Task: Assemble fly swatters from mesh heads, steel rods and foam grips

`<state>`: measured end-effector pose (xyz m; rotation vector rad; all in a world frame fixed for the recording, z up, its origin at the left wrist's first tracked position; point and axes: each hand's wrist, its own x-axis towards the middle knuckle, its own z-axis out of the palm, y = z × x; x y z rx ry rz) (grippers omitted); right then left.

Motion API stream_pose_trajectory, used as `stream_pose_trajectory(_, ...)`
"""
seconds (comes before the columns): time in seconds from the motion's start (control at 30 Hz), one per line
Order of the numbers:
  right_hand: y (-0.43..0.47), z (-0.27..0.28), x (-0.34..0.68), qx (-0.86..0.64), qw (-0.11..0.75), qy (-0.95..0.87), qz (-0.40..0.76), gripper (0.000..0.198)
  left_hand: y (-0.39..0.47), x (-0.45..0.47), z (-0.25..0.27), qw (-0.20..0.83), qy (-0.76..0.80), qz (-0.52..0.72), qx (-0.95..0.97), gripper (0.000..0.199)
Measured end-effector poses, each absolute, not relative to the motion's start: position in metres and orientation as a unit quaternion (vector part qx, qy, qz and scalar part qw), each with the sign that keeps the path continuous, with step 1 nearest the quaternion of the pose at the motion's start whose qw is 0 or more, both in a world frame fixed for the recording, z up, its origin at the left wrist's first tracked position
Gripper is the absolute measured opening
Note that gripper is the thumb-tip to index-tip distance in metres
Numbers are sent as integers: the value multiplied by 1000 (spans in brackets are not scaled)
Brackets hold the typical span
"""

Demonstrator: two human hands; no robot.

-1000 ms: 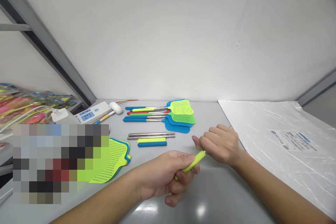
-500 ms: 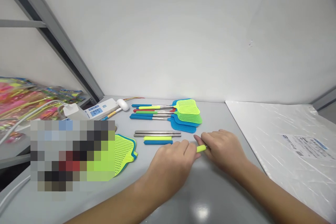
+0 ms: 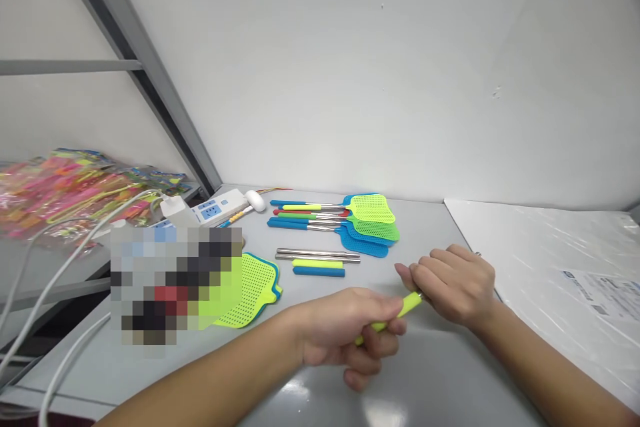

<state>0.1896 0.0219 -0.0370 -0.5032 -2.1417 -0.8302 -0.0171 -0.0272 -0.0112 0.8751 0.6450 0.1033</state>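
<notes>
Between my hands runs a fly swatter handle: a yellow-green grip point(image 3: 411, 303) on a thin metal rod point(image 3: 478, 254). My left hand point(image 3: 350, 323) is closed on the grip, palm partly turned up, and the grip's end pokes out between the fingers. My right hand point(image 3: 453, 283) is wrapped round the rod, most of which it hides; the tip shows past the knuckles. Beyond my left hand lie bare metal rods point(image 3: 317, 255), a loose yellow-green grip point(image 3: 317, 263) and a loose blue grip point(image 3: 319, 271). Several assembled fly swatters point(image 3: 373, 208) are stacked behind them.
Loose yellow-green and blue swatter heads point(image 3: 255, 283) lie at left, partly covered by a pixelated patch. A power strip point(image 3: 220, 208) with white cables and a white rounded object point(image 3: 255, 200) sit behind. Bagged colourful items point(image 3: 90, 193) fill the far left; plastic-wrapped sheeting point(image 3: 545, 247) lies right.
My left hand has rolled palm-up and shows more of the grip. The handle is now more tilted, and the rod's tip has come into sight past my right hand. The camera view has shifted left.
</notes>
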Motion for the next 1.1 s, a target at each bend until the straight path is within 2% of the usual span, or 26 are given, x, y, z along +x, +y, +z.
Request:
stream_pose_trajectory(0.07, 24, -42, 190, -215, 368, -847, -317, 44, -27, -16, -17, 742, 370, 87, 553, 37)
stream_pose_trajectory(0.17, 27, -51, 188, -276, 329, -855, -290, 41, -30, -11, -26, 358, 480, 144, 788, 32)
stream_pose_trajectory(0.23, 25, -54, 186, -311, 313, -853, -280, 41, -32, -6, -32, 131, 486, 136, 853, 27)
stream_pose_trajectory(0.3, 21, -54, 181, -337, 303, -848, -274, 41, -33, -2, -36, 6, 474, 117, 873, 26)
stream_pose_trajectory(0.4, 13, -53, 175, -357, 286, -850, -262, 40, -37, 1, -42, -65, 473, 96, 873, 31)
stream_pose_trajectory(0.5, 12, -52, 174, -333, 290, -857, -264, 40, -41, 2, -41, -8, 494, 80, 866, 38)
stream_pose_trajectory(0.6, 18, -50, 178, -273, 306, -864, -293, 40, -42, 2, -29, 151, 521, 111, 833, 37)
stream_pose_trajectory(0.7, 25, -45, 184, -207, 330, -855, -343, 40, -37, -1, -14, 426, 499, 168, 736, 35)
stream_pose_trajectory(0.8, 33, -38, 197, -179, 353, -842, -365, 40, -28, -12, -8, 758, 396, 118, 506, 37)
stream_pose_trajectory(0.87, 40, -36, 212, -211, 379, -825, -363, 38, -23, -22, -9, 869, 319, 60, 374, 35)
stream_pose_trajectory(0.97, 52, -35, 235, -307, 438, -763, -362, 41, -17, -32, -9, 899, 265, 55, 345, 33)
stream_pose_trajectory(1.1, 60, -37, 244, -350, 444, -753, -337, 44, -17, -30, -5, 803, 335, 135, 474, 37)
